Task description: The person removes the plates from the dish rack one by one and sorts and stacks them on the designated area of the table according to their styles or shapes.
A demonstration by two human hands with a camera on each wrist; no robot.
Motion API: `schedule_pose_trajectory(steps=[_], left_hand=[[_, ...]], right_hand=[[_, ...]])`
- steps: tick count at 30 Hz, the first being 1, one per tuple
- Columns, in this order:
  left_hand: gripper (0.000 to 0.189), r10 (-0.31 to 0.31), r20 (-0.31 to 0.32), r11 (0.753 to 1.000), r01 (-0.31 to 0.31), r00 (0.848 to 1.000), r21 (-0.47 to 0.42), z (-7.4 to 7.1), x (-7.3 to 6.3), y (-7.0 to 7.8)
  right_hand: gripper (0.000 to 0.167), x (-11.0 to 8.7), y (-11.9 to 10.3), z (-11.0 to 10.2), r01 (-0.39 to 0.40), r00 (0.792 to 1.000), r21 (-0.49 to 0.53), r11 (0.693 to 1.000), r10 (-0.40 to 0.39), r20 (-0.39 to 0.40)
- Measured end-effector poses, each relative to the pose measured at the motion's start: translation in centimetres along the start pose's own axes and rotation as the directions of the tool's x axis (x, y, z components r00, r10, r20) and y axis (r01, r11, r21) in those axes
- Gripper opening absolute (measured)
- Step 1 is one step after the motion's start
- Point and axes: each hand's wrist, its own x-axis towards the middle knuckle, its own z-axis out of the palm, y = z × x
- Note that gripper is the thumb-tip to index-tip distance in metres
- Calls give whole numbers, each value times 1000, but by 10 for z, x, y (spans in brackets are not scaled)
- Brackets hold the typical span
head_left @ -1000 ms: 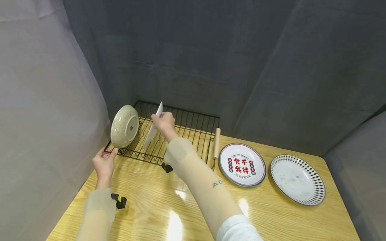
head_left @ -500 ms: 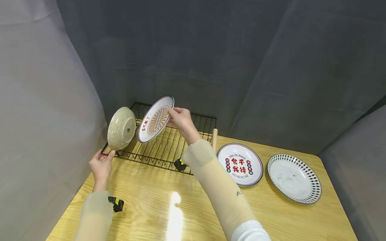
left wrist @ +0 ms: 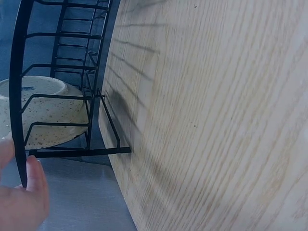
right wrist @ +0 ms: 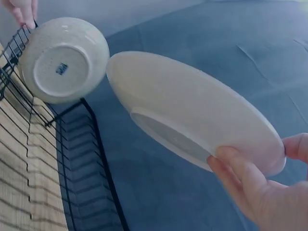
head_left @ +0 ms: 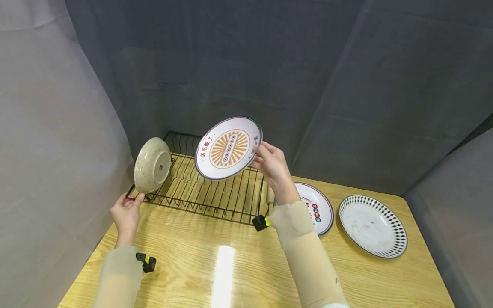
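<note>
Right grip (head_left: 272,166) swings a pinched plate (head_left: 229,147) clear, leaving one bowl (head_left: 152,166) in the desk's (head_left: 185,248) far-edge rack (left wrist: 16,96), held by left grip (head_left: 126,217).

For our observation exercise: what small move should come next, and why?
Probably carry the round white plate with orange rays further right, past the black wire rack: the right hand pinches its rim and has already moved it rightward, while the left hand holds the rack's corner.
</note>
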Motion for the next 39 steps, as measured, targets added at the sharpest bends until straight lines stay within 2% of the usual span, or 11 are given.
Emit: schedule_pose_trajectory(steps=[9,15,20,22,25,27,28,32,34,35,39], left_hand=[[59,0,1,1000,0,1000,21,0,2,-2],[55,6,-13,1000,-5,1000,24,1,3,-2],[58,-3,-7,1000,3,1000,24,-1,2,-1],[59,-4,-7,1000,4,1000,26,-3,2,-1],[59,-2,-9,999,2,1000,32,-4,3,-3],[59,2,-12,999,-2,1000,33,-4,4,-3],[59,4,-13,999,-3,1000,32,-4,5,-3],[58,9,-10,999,-9,1000,31,-4,4,-1],[57,8,-9,1000,-7,1000,29,-4,3,-1],[56,11,-13,1000,-11,1000,28,-4,3,0],[50,15,-27,1000,-15,1000,21,-1,4,-1]], right_hand=[[50,-31,4,-69,73,994,183,980,-57,-89],[52,-51,15,-115,179,976,298,938,-132,-171],[55,-68,29,-149,223,954,375,900,-123,-273],[56,-72,36,-160,218,940,401,890,-81,-331],[53,-72,54,-180,209,912,400,892,-30,-409],[50,-64,81,-209,254,915,428,867,-73,-396],[47,-63,90,-216,261,914,429,864,-79,-398],[39,-68,111,-225,291,909,524,801,-61,-412],[34,-76,106,-209,277,883,548,789,16,-470],[32,-77,108,-208,284,876,570,771,33,-481],[23,-78,122,-213,283,851,580,764,78,-519]])
